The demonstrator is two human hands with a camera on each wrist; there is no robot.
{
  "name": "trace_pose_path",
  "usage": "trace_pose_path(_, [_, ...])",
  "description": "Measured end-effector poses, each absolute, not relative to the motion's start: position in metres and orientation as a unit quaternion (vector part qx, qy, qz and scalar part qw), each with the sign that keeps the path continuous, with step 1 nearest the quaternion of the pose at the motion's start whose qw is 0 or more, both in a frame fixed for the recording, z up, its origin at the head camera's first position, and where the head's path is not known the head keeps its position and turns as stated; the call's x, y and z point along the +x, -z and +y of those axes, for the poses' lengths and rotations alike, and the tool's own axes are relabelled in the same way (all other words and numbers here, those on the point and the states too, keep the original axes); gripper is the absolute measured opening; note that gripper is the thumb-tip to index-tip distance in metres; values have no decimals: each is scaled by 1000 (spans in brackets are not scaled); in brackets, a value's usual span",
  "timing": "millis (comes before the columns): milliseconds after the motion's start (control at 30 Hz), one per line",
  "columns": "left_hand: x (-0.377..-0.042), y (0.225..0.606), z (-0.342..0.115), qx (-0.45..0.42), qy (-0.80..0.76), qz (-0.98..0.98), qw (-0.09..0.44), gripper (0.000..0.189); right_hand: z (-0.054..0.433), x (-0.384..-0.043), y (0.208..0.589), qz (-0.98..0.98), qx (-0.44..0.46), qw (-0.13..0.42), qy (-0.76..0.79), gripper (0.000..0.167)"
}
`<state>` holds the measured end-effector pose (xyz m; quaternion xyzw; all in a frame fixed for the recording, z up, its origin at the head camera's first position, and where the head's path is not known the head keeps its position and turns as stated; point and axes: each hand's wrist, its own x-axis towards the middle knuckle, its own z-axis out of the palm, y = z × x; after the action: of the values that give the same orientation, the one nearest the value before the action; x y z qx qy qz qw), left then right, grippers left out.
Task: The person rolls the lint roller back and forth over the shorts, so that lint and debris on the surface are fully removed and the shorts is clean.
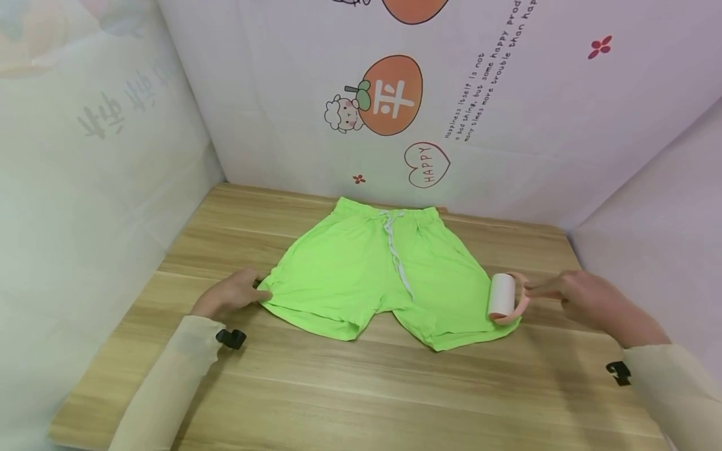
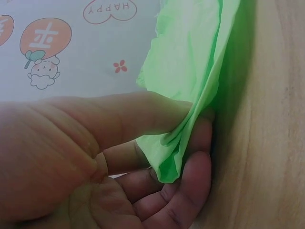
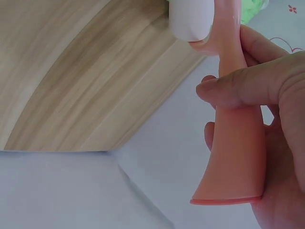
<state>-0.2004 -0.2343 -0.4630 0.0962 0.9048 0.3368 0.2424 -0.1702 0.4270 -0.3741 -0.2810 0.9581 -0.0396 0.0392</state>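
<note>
Bright green shorts [image 1: 338, 263] with a white drawstring [image 1: 397, 250] lie spread on the wooden table, waistband toward the back wall. At their left leg corner my left hand [image 1: 234, 293] pinches the hem; the left wrist view shows the folded green cloth [image 2: 190, 114] between thumb and fingers. My right hand [image 1: 589, 304] grips the pink handle [image 3: 238, 148] of a lint roller [image 1: 502, 295]. Its white roll overlaps the outer edge of the right leg, near the hem. In the right wrist view the thumb and fingers wrap around the handle, and only part of the white roll [image 3: 191, 19] shows.
The wooden table [image 1: 361, 394] has its back edge against a printed white wall sheet [image 1: 282, 113]. More white sheets stand along the left [image 1: 96, 207] and right sides. A black wrist strap piece [image 1: 231, 339] sits at the left cuff, another [image 1: 619, 373] at the right.
</note>
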Motion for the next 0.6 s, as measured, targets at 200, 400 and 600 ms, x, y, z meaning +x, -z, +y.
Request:
trace_pose_path(200, [-200,461,-234,92,-336,905,243,55,433,-169,366,965,-254,63,-7,72])
trace_pose_path(400, [-199,460,-234,87,-336,905,245,44,430,-179,352,966,-235,100,-48,67])
trace_pose_path(600, [-198,460,-233,88,-340,904,243,38,412,-194,335,963,-246,86,-67,65])
